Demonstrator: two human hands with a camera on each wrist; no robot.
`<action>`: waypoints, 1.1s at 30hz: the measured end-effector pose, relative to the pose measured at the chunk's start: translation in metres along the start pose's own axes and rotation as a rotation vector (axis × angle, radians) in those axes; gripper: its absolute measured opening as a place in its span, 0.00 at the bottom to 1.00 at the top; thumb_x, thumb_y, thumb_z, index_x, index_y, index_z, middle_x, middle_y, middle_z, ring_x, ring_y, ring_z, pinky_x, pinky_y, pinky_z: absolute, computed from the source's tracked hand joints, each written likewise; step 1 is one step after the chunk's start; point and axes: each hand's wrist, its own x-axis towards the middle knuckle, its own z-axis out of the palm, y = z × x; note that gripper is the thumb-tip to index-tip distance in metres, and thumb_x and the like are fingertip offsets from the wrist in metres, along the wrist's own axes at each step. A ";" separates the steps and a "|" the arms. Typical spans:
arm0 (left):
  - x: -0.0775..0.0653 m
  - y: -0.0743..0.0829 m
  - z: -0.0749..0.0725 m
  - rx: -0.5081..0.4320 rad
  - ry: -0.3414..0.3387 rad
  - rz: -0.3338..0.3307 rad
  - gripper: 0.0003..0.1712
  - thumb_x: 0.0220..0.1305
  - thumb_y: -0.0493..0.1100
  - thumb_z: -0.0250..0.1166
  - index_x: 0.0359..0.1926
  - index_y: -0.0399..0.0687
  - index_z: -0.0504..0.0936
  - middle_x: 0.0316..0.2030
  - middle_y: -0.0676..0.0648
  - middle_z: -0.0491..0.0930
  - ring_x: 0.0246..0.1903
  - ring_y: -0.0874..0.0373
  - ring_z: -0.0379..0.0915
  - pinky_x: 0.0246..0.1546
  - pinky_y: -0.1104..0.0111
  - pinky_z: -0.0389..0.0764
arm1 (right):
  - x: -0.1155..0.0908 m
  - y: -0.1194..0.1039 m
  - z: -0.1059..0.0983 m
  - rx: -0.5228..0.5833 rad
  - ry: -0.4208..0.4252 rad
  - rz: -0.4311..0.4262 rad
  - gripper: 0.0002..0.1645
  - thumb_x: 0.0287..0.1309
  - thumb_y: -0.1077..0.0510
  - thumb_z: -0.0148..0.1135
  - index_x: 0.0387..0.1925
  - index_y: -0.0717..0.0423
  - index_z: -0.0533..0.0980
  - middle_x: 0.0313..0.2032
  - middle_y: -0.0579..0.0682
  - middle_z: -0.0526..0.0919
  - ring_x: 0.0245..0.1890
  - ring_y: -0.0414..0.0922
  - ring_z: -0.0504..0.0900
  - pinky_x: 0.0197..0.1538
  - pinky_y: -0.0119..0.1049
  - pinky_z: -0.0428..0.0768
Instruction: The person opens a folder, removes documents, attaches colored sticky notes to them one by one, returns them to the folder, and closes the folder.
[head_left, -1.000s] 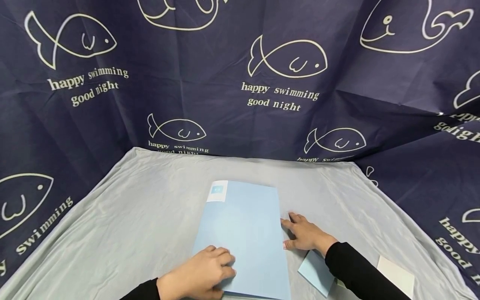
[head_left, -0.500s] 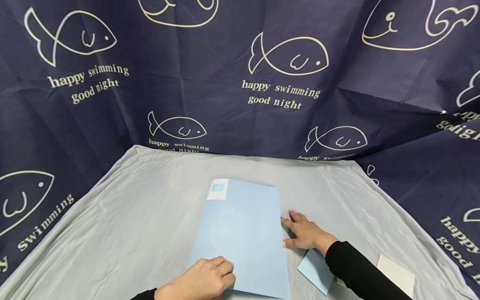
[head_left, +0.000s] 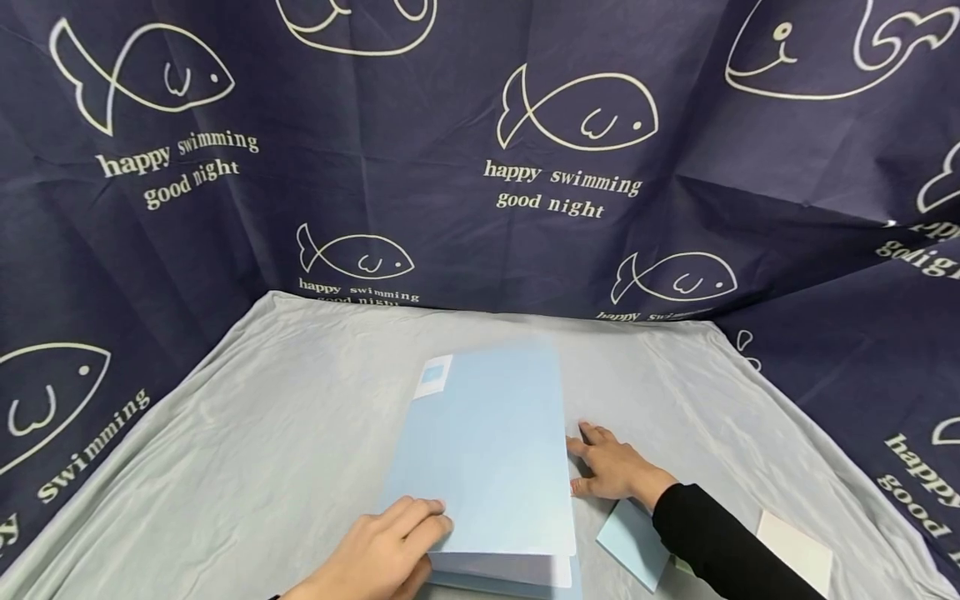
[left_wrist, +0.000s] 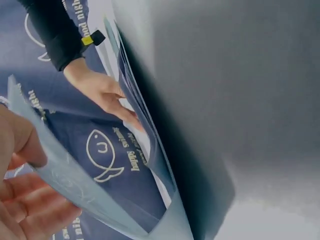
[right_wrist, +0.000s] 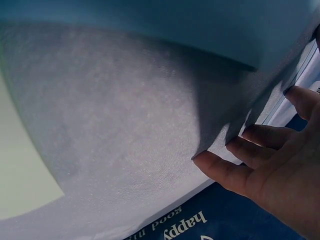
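A light blue folder (head_left: 487,458) with a white label (head_left: 433,375) at its far left corner lies at the middle of the table. My left hand (head_left: 382,546) pinches the front cover at its lower left edge, and the cover stands lifted, with inner sheets (head_left: 517,567) showing under its near edge. In the left wrist view the thumb and fingers (left_wrist: 42,205) hold the bent cover (left_wrist: 70,175) between them. My right hand (head_left: 615,468) rests beside the folder's right edge, fingers spread; in the right wrist view its fingertips (right_wrist: 202,156) touch the pale cloth.
Right of the folder lies a small light blue pad (head_left: 633,542), partly under the right forearm. A cream pad (head_left: 795,550) lies farther right, and a green sliver (head_left: 681,567) shows by the sleeve. Dark blue fish-print curtains (head_left: 450,192) surround the cloth-covered table (head_left: 322,392).
My left hand has moved slightly left and lifted the cover, so its near edge has come up and sheets show beneath. The right hand has stayed in place.
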 end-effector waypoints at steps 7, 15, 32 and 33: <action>-0.003 0.001 -0.009 0.024 0.092 -0.117 0.20 0.67 0.39 0.37 0.41 0.43 0.78 0.39 0.47 0.78 0.34 0.57 0.78 0.19 0.86 0.66 | 0.001 0.001 -0.002 0.020 -0.020 0.016 0.50 0.53 0.34 0.66 0.72 0.47 0.62 0.71 0.71 0.56 0.70 0.71 0.57 0.55 0.75 0.65; 0.000 0.002 -0.025 -0.020 0.148 -0.313 0.20 0.44 0.29 0.55 0.43 0.40 0.78 0.41 0.47 0.78 0.34 0.55 0.81 0.28 0.79 0.79 | 0.002 0.001 0.002 0.011 -0.005 0.047 0.49 0.52 0.34 0.66 0.72 0.47 0.64 0.72 0.70 0.56 0.70 0.70 0.57 0.56 0.74 0.65; -0.007 0.010 -0.041 0.000 0.235 -0.761 0.29 0.33 0.19 0.62 0.44 0.36 0.73 0.36 0.48 0.76 0.33 0.69 0.72 0.23 0.84 0.76 | 0.002 0.001 0.003 0.007 0.003 0.048 0.49 0.51 0.34 0.67 0.72 0.46 0.64 0.72 0.70 0.56 0.70 0.70 0.56 0.56 0.76 0.63; -0.007 0.010 -0.043 0.008 0.237 -0.804 0.30 0.33 0.19 0.62 0.44 0.35 0.73 0.34 0.48 0.76 0.32 0.70 0.70 0.22 0.84 0.76 | 0.002 0.002 0.003 0.006 0.002 0.046 0.49 0.51 0.34 0.66 0.72 0.46 0.63 0.72 0.70 0.56 0.70 0.70 0.56 0.56 0.76 0.64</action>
